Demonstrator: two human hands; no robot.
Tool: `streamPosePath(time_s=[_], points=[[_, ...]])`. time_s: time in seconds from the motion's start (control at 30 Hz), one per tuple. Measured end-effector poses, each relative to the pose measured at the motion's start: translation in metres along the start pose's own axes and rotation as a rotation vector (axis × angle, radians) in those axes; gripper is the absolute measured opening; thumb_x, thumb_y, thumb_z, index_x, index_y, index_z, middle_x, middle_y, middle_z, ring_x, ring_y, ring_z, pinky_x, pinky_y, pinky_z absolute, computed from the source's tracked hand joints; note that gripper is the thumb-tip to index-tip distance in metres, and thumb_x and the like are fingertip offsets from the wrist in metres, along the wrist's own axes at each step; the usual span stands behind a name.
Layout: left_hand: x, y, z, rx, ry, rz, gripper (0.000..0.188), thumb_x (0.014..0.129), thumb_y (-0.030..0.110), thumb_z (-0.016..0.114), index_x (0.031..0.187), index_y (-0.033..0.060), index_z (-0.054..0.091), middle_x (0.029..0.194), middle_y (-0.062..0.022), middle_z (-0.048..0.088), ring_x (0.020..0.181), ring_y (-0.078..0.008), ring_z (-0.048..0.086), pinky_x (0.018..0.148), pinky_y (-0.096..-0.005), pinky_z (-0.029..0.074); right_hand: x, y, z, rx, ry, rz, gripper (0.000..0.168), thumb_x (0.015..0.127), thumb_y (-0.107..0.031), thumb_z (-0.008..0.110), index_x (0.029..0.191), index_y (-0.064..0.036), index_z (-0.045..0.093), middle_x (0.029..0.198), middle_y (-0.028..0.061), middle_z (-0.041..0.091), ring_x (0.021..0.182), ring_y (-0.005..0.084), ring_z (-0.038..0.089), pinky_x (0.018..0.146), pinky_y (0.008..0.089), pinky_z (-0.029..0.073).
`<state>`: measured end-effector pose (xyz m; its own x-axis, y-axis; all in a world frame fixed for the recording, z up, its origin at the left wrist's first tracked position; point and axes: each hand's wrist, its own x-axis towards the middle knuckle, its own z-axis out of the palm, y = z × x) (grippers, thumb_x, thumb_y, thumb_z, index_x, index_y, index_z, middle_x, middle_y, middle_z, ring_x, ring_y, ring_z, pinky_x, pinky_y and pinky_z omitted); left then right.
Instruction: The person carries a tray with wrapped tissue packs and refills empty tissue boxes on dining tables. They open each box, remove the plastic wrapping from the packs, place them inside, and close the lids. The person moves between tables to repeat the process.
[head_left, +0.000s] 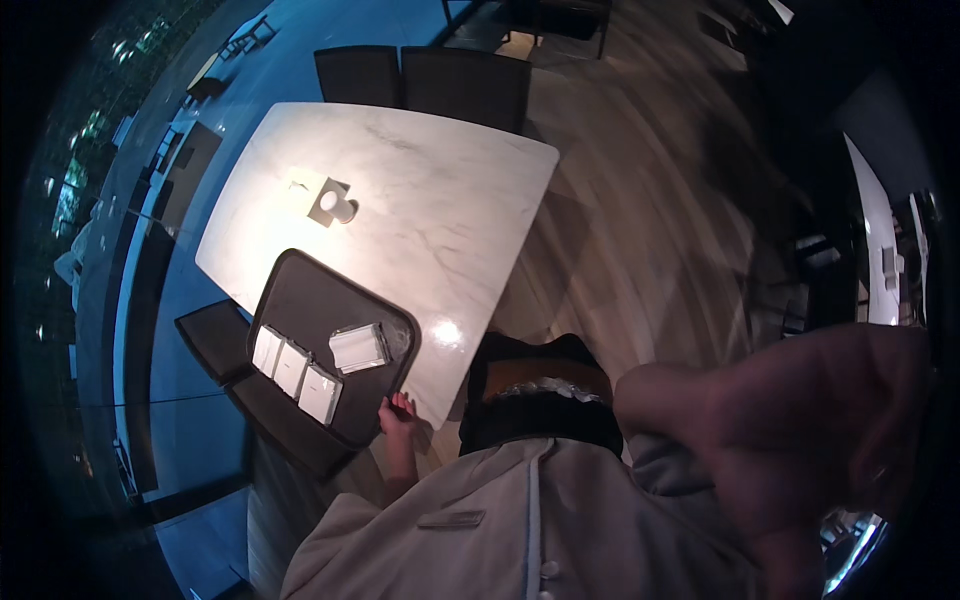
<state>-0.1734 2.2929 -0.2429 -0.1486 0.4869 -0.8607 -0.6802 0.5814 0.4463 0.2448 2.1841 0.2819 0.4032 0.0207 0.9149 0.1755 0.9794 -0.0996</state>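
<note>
A dark serving tray (300, 292) lies partly on a white marble-patterned table (442, 180), its lower left side reaching past the edge over the chairs. My left hand (398, 414) is at the tray's near right rim, with its fingers curled there. Three white packets (291, 367) in clear wrapping lie in a row along the tray's left side. A separate wrapped white stack (360, 348) sits nearer the right side. My right hand (787, 420) is raised close to the camera, large and dark; its fingertips are hard to make out.
On the table stand a pale box (304, 193), perhaps a tissue box, and a small white cylinder (334, 204). Dark chairs (465, 86) line the far side, and more chairs (214, 341) stand at the left. Glass windows (187, 442) run along the left. The floor (622, 225) is wood-patterned.
</note>
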Motion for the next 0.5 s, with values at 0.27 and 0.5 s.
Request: streamPosePath(time_s=[0.27,0.5], points=[[-0.003,0.012,0.001,0.098,-0.046,-0.075,0.035,0.096,0.039,0.041,0.11,0.0097,0.055,0.093,0.0025,0.062,0.084,-0.0138,0.06,0.073,-0.032,0.051,-0.004,-0.094,0.002,-0.058,0.0,-0.106,0.051,0.057,-0.051,0.083,0.089,-0.017,0.063,0.089,-0.0011,0.06,0.082,0.009,0.051,0.084,0.0285,0.038],[0.019,0.013,-0.007,0.083,-0.134,-0.029,0.036,0.096,0.037,0.042,0.114,0.0076,0.054,0.099,0.001,0.061,0.088,-0.013,0.06,0.078,-0.0307,0.048,-0.016,-0.119,0.037,-0.121,-0.01,-0.14,0.051,0.06,-0.047,0.082,0.094,-0.016,0.062,0.093,0.0015,0.06,0.084,0.0107,0.052,0.086,0.0304,0.039]])
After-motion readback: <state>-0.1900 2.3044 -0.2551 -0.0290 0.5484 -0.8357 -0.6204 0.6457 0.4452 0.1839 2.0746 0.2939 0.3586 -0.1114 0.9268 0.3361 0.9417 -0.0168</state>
